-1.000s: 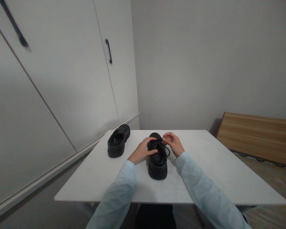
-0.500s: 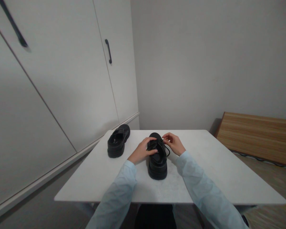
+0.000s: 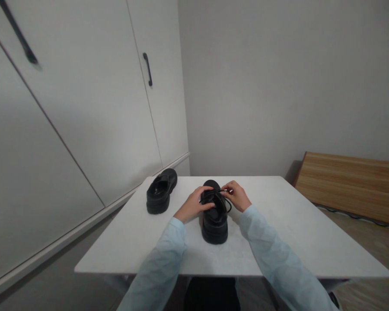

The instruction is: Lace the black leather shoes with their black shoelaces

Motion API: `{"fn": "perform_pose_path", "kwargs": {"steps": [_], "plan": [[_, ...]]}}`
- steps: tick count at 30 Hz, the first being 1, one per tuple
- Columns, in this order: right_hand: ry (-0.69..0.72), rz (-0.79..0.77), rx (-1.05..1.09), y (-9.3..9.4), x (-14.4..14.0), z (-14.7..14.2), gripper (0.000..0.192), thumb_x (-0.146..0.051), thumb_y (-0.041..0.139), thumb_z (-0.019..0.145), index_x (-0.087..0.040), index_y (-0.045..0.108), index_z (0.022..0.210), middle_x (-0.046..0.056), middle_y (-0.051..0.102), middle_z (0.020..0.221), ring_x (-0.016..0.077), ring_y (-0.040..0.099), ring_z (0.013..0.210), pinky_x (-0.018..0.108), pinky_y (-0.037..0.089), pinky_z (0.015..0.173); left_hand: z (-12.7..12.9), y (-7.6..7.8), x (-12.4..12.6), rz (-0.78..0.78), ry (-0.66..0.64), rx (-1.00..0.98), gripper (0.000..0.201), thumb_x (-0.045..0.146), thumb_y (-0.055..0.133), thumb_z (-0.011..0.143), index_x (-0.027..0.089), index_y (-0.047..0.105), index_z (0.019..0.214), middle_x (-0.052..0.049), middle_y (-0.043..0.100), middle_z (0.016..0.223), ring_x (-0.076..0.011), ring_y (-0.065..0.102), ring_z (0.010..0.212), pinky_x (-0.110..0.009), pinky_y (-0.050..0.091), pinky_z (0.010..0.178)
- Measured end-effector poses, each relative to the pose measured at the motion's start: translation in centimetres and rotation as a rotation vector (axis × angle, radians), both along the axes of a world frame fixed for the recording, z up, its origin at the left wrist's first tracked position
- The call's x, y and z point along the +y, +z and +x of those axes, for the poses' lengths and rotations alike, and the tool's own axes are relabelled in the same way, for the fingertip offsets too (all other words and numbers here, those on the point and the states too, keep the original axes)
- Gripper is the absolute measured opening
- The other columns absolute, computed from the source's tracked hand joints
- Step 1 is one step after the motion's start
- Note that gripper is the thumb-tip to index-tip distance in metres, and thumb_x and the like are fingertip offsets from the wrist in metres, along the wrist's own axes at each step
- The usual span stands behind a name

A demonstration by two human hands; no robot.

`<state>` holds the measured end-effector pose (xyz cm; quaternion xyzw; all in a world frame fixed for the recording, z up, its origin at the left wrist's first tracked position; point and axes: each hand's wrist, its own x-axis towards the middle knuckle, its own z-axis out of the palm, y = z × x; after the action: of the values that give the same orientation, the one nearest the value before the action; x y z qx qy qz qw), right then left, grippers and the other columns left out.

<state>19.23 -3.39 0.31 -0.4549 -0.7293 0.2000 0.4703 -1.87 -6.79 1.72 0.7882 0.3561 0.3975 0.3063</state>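
Note:
A black lace-up shoe (image 3: 215, 220) stands on the white table (image 3: 288, 233), its heel toward me. My left hand (image 3: 194, 204) rests on the shoe's left side, fingers curled over the lacing. On the other side my right hand (image 3: 237, 195) pinches a black lace (image 3: 226, 203) just above the tongue. A loop of that lace hangs down the shoe's right side. The second black shoe (image 3: 160, 196) sits apart at the table's far left, untouched.
White wardrobe doors with black handles (image 3: 147, 69) fill the left side, close to the table's left edge. A plain wall stands behind the table. A low wooden board (image 3: 350, 183) lies on the floor at the right.
My right hand has dipped slightly lower and closer to the shoe, still pinching the lace. My left hand and both shoes have stayed in place.

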Motion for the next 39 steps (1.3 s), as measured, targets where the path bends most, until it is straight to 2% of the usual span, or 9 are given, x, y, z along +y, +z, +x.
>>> {"fn": "perform_pose_path", "kwargs": {"steps": [5, 12, 16, 21, 25, 27, 32, 39], "plan": [[-0.028, -0.044, -0.007, -0.3, 0.3, 0.1, 0.012, -0.029, 0.071, 0.067, -0.019, 0.065, 0.066, 0.003, 0.052, 0.077, 0.0156, 0.053, 0.068, 0.029, 0.047, 0.059, 0.0, 0.1, -0.1, -0.006, 0.002, -0.001, 0.050, 0.031, 0.070, 0.072, 0.022, 0.053, 0.118, -0.010, 0.053, 0.124, -0.0225, 0.047, 0.119, -0.038, 0.031, 0.105], [0.048, -0.102, 0.033, -1.0, 0.8, 0.6, 0.017, -0.033, 0.071, 0.066, -0.018, 0.064, 0.067, 0.003, 0.056, 0.079, 0.0163, 0.056, 0.074, 0.030, 0.048, 0.066, -0.2, -0.2, 0.1, -0.007, 0.004, 0.000, 0.050, 0.032, 0.070, 0.072, 0.022, 0.053, 0.118, -0.010, 0.053, 0.123, -0.0224, 0.047, 0.119, -0.038, 0.031, 0.105], [0.040, -0.100, 0.087, -1.3, 1.0, 0.6, 0.020, -0.037, 0.072, 0.064, -0.018, 0.064, 0.067, 0.004, 0.060, 0.081, 0.0180, 0.056, 0.079, 0.032, 0.048, 0.069, -0.3, -0.2, 0.2, 0.003, -0.002, -0.001, 0.050, 0.032, 0.070, 0.071, 0.022, 0.054, 0.118, -0.010, 0.053, 0.124, -0.0225, 0.047, 0.119, -0.038, 0.031, 0.105], [0.043, -0.133, 0.067, -0.8, 0.8, 0.5, 0.019, -0.035, 0.070, 0.065, -0.016, 0.067, 0.066, 0.004, 0.064, 0.073, 0.0175, 0.058, 0.074, 0.035, 0.046, 0.076, -0.3, -0.2, 0.1, -0.004, -0.002, -0.010, 0.050, 0.032, 0.070, 0.071, 0.022, 0.054, 0.118, -0.010, 0.054, 0.124, -0.0231, 0.047, 0.119, -0.039, 0.031, 0.106], [0.111, -0.315, 0.210, -0.2, 0.5, 0.4, 0.024, -0.039, 0.071, 0.062, -0.015, 0.067, 0.064, 0.002, 0.063, 0.060, 0.0148, 0.056, 0.061, 0.030, 0.046, 0.061, -0.3, -0.2, 0.1, -0.009, -0.005, -0.010, 0.050, 0.031, 0.070, 0.072, 0.021, 0.054, 0.118, -0.010, 0.054, 0.123, -0.0229, 0.047, 0.119, -0.039, 0.031, 0.106], [0.114, -0.396, 0.311, 0.1, 0.3, 0.3, 0.025, -0.039, 0.072, 0.059, -0.015, 0.067, 0.064, 0.002, 0.064, 0.060, 0.0139, 0.056, 0.060, 0.028, 0.046, 0.058, -0.4, -0.2, 0.2, -0.012, 0.001, -0.001, 0.051, 0.030, 0.070, 0.071, 0.020, 0.053, 0.118, -0.010, 0.054, 0.123, -0.0231, 0.047, 0.119, -0.039, 0.031, 0.106], [0.091, -0.455, 0.541, 0.7, -0.2, 0.1, 0.027, -0.038, 0.076, 0.055, -0.013, 0.066, 0.062, 0.003, 0.065, 0.063, 0.0140, 0.060, 0.064, 0.027, 0.048, 0.060, -0.4, -0.1, 0.1, -0.011, 0.006, 0.002, 0.050, 0.030, 0.070, 0.071, 0.020, 0.054, 0.118, -0.010, 0.054, 0.124, -0.0233, 0.048, 0.119, -0.038, 0.031, 0.105], [0.219, -0.525, 0.707, 0.9, -0.5, 0.0, 0.036, -0.044, 0.080, 0.054, -0.013, 0.064, 0.064, 0.006, 0.068, 0.065, 0.0158, 0.065, 0.065, 0.030, 0.053, 0.068, -0.4, -0.2, 0.0, -0.008, 0.006, 0.002, 0.050, 0.031, 0.070, 0.072, 0.021, 0.053, 0.118, -0.010, 0.054, 0.124, -0.0234, 0.048, 0.119, -0.039, 0.032, 0.105]]}}
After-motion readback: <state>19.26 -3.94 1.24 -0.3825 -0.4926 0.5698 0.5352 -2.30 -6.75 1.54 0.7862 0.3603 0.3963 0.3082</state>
